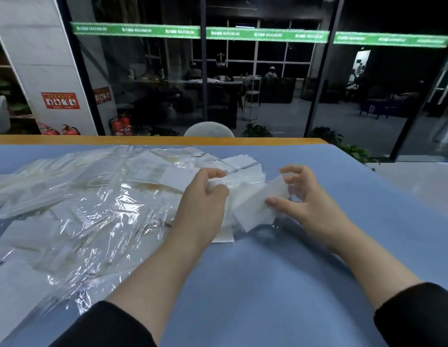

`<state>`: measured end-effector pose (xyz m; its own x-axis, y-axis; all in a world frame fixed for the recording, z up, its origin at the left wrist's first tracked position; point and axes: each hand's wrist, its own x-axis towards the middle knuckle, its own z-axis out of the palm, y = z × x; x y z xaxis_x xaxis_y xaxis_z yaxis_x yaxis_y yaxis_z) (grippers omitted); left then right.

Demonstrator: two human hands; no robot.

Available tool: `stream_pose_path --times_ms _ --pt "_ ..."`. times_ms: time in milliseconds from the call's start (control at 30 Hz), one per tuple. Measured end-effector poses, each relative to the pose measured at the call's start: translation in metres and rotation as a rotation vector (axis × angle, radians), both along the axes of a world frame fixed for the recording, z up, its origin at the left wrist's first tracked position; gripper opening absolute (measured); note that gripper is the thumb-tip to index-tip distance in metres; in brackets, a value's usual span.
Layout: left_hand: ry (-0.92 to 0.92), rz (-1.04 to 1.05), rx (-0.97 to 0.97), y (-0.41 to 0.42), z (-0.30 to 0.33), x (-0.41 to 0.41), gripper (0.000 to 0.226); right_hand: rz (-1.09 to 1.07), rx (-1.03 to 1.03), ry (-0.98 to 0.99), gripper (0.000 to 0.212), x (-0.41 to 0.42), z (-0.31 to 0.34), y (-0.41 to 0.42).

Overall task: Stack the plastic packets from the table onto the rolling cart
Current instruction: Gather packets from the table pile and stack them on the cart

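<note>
A wide heap of clear plastic packets [87, 206] with white inserts covers the left and middle of the blue table [268, 284]. A small bunch of packets [253, 204] lies between my two hands at the heap's right end. My left hand [205, 196] has its fingers curled over the bunch's left side and grips it. My right hand [300, 194] holds the right side, thumb under a white packet and fingers curled above it. The rolling cart is not in view.
The table's far edge has an orange strip [143, 140], with a white chair back [209, 128] just behind it. A glass wall stands beyond. Red fire extinguishers [121, 125] stand on the floor at the left. Bare blue tabletop lies to the right and near me.
</note>
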<state>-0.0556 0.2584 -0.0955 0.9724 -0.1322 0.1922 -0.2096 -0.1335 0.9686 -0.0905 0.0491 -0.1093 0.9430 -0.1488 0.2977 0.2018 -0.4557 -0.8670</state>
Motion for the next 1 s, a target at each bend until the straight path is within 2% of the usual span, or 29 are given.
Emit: stream_pose_path --times_ms 67,167,333,367,467,567,667,767,867,1000 --pt "0.004 -0.02 0.013 -0.007 -0.003 -0.005 0.01 0.032 -0.105 0.04 0.046 0.002 -0.002 0.001" --pt "-0.036 0.032 0.065 -0.015 -0.008 -0.009 0.028 0.053 -0.254 0.061 0.044 0.003 -0.006 0.004" --pt "-0.141 0.071 0.095 -0.015 -0.016 -0.005 0.019 0.083 -0.196 0.047 0.086 -0.001 -0.001 0.001" --pt "-0.181 0.055 0.108 -0.015 -0.018 -0.005 0.017 0.105 -0.21 0.076 0.089 -0.003 0.0 0.001" --pt "-0.274 0.033 0.123 -0.016 -0.019 -0.009 0.012 0.105 -0.309 0.088 0.077 -0.008 0.004 0.003" --pt "-0.316 0.075 0.005 -0.013 -0.014 -0.012 0.012 0.078 -0.229 -0.064 0.061 -0.012 0.008 0.01" --pt "-0.365 0.107 -0.11 -0.009 -0.007 -0.017 0.032 0.06 -0.121 -0.239 0.052 -0.011 0.007 0.013" --pt "-0.27 0.117 -0.054 -0.012 -0.01 -0.012 0.047 0.057 -0.318 -0.135 0.051 -0.004 -0.002 0.008" --pt "-0.169 0.132 -0.011 -0.015 -0.016 -0.006 0.029 0.102 -0.419 -0.005 0.047 -0.003 -0.007 0.005" --pt "-0.105 0.093 -0.024 -0.019 -0.019 -0.008 0.014 0.173 -0.446 -0.007 0.052 -0.004 -0.005 0.009"
